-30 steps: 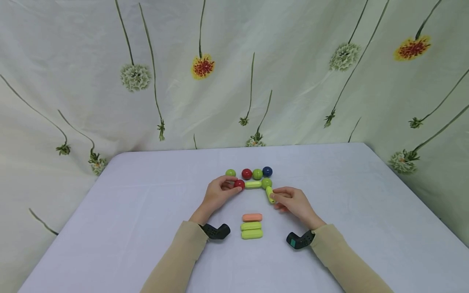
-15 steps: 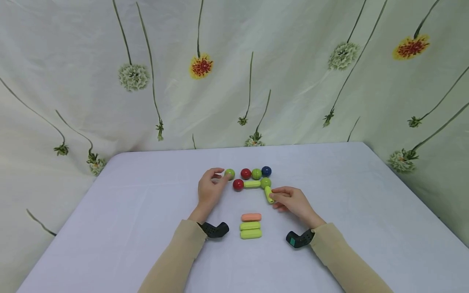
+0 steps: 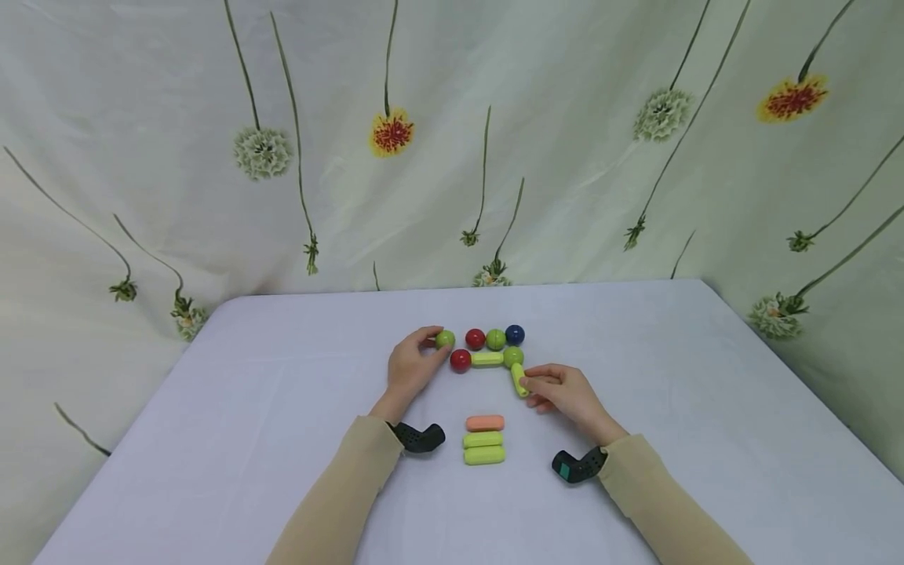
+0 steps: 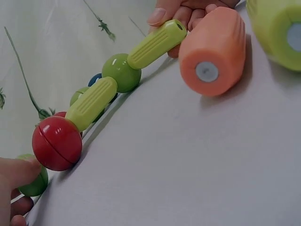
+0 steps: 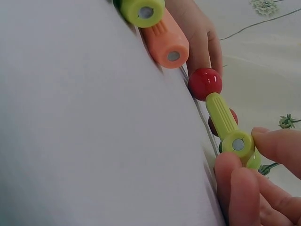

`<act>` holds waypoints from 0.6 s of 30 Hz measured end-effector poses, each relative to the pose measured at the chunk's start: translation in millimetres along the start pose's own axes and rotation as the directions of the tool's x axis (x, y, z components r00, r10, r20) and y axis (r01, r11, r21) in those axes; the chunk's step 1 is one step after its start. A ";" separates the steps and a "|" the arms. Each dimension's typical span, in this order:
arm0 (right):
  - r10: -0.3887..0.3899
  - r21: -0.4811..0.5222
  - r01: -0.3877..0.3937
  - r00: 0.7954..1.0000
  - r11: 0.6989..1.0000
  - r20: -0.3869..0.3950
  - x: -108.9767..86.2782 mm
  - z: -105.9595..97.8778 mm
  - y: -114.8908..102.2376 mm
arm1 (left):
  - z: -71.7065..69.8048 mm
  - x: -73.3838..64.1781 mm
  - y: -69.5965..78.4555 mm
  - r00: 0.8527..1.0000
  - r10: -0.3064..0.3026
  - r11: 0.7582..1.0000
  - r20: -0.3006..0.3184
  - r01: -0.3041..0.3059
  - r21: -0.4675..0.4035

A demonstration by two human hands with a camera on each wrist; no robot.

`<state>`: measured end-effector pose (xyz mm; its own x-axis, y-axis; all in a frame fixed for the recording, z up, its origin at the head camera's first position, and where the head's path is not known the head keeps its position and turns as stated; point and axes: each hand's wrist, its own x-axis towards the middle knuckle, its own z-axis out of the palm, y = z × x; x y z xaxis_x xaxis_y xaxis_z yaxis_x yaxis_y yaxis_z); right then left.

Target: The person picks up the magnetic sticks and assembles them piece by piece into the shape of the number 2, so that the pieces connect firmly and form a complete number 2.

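Pinching the free end of a ribbed lime-green plastic rod (image 3: 519,380), right hand (image 3: 565,394) steadies the chain: rod, glossy green ball (image 3: 513,356), second lime rod (image 3: 487,359), glossy red ball (image 3: 461,361) on white table (image 3: 282,439). Left hand (image 3: 410,367) fingertips curl round a loose green ball (image 3: 445,340) just beside the red end, likely to add it

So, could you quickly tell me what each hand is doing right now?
Left hand: pinching the loose green ball on the table.
Right hand: gripping the free end of the green rod.
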<state>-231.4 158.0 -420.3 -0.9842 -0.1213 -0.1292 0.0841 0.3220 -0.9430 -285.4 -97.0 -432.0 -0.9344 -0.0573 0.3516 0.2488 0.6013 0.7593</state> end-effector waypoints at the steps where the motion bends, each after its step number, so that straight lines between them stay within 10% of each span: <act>1: 0.001 -0.003 -0.001 1.000 1.000 -0.003 -0.2 0.2 0.2 | 0.4 -0.6 -0.4 1.000 -0.002 1.000 -0.008 0.002 -0.004; 10: 0.007 -0.003 -0.007 1.000 1.000 -0.009 -0.3 0.6 -0.4 | -1.1 -16.4 7.9 0.972 -0.038 0.990 -0.231 0.006 -0.138; 18: -0.003 0.012 0.003 1.000 1.000 -0.009 -1.6 0.8 -0.8 | 6.9 -40.0 23.3 0.944 0.173 0.960 -0.282 -0.225 -0.164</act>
<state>-229.8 157.1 -419.6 -0.9858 -0.1137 -0.1239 0.0832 0.3104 -0.9470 -244.0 -75.3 -432.2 -0.7668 -0.1747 0.6176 0.4913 0.4595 0.7399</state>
